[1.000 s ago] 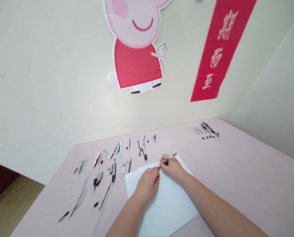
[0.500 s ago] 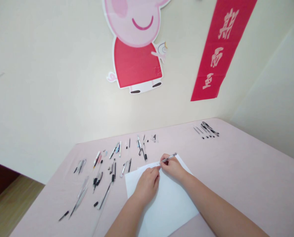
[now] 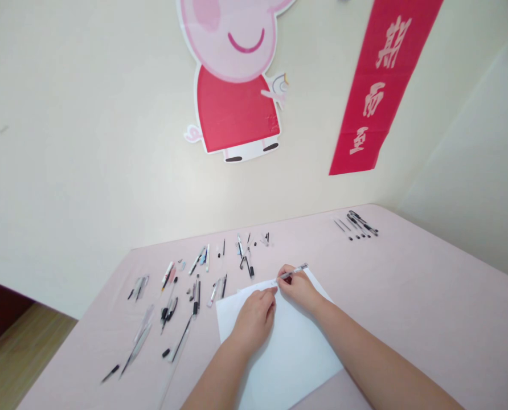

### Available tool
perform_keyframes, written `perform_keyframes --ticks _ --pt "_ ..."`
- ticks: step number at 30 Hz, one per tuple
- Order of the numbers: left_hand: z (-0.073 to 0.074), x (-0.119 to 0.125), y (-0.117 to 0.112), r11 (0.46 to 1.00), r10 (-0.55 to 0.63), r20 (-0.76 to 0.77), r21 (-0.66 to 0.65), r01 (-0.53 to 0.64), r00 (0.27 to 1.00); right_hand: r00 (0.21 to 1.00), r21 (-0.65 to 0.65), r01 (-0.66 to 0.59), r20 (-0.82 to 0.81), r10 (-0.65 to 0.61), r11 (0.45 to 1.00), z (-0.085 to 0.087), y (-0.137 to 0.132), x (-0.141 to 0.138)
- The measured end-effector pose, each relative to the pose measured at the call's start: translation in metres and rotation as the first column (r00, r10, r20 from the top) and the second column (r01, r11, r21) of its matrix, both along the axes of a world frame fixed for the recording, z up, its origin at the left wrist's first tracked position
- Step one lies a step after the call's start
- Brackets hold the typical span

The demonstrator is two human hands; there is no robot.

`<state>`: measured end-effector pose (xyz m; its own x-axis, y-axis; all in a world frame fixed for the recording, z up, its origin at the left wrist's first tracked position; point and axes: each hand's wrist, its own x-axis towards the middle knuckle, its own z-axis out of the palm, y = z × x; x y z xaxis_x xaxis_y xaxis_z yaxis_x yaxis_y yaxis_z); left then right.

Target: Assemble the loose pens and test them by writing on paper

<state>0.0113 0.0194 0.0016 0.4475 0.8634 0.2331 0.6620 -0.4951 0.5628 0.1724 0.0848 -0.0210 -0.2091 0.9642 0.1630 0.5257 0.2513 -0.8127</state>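
a person's right hand (image 3: 295, 286) grips a slim pen (image 3: 300, 267) at the far edge of a white sheet of paper (image 3: 294, 364).
the pen's pale, see-through-looking barrel slants up from the fingers toward the sheet's far right corner, darker at its raised end; its lower end, too small to read clearly, sits by faint marks near the sheet's far edge. the left hand (image 3: 254, 319) lies relaxed, palm down on the sheet, fingers loosely bent, the index finger stretched toward the pen's lower end. left of the sheet, pen parts (image 3: 196, 296), black, white and clear, lie scattered over the pink tabletop (image 3: 416, 296); beyond the sheet to the right, black-and-clear pens (image 3: 360, 221) lie side by side.
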Motion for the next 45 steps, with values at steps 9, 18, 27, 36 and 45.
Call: perform_keyframes --ticks 9,18,27,36,45 --pt "-0.005 -0.002 0.001 0.999 0.031 0.082 -0.033 -0.029 0.996 0.993 -0.016 -0.032 -0.11 0.03 0.999 0.002 0.0 0.001" --pt "-0.012 -0.006 0.009 0.972 0.218 0.292 -0.153 -0.18 0.931 0.995 0.1 -0.097 0.03 0.094 0.99 0.023 -0.006 0.005" --pt "-0.016 -0.009 0.018 0.944 0.323 0.592 -0.256 -0.208 0.739 0.939 0.029 -0.284 0.208 0.272 0.958 0.043 -0.028 -0.008" --pt "-0.017 -0.011 0.019 0.944 0.321 0.64 -0.279 -0.178 0.699 0.939 -0.018 -0.282 0.198 0.28 0.959 0.043 -0.026 -0.004" --pt "-0.016 -0.01 0.02 0.921 0.381 0.806 -0.371 -0.115 0.454 0.856 -0.119 -0.379 0.33 0.397 0.917 0.047 -0.033 -0.005"
